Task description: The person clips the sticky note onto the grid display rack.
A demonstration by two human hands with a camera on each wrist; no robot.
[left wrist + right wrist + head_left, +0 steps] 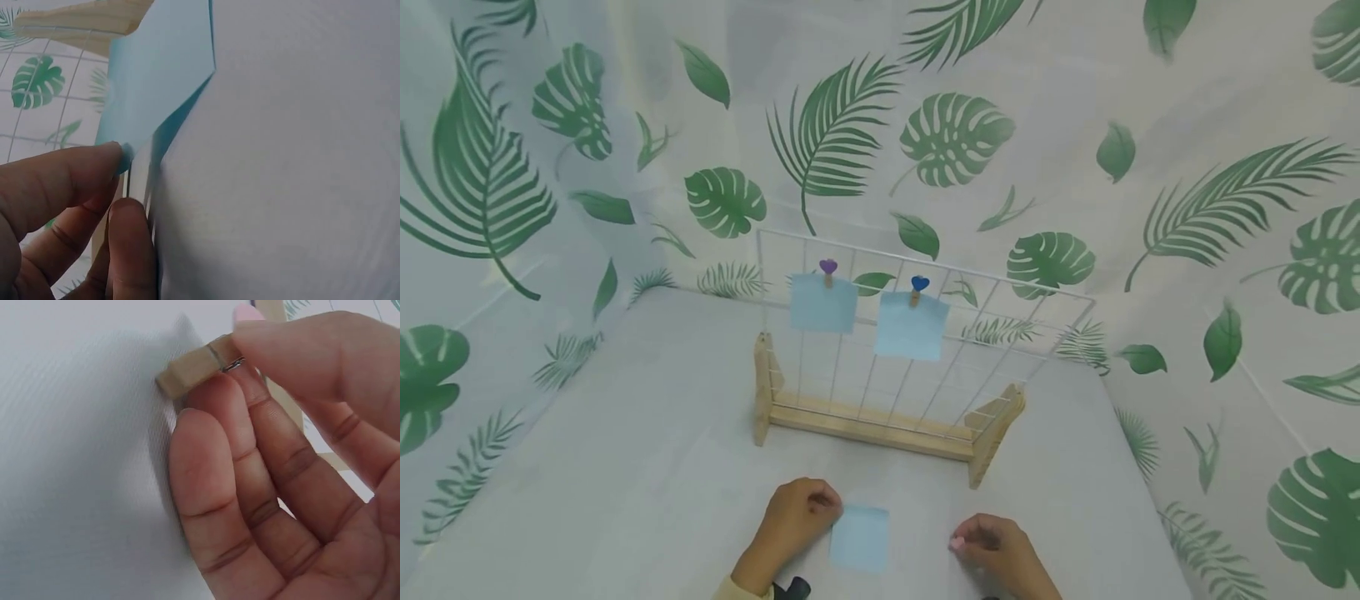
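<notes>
My left hand pinches the upper left corner of a light blue paper square at the table's front. In the left wrist view, thumb and finger meet at the corner of the blue paper, and its near edge lifts off the white cloth. To the right, my right hand holds a small wooden clothespin between thumb and fingers. A pink piece shows at the clothespin's end by the thumb. The clothespin's other tip points down toward the cloth.
Behind the hands stands a white wire grid rack on a wooden base. Two blue paper squares hang there, one by a purple heart clothespin, one by a blue heart clothespin. Leaf-patterned curtains surround the white table.
</notes>
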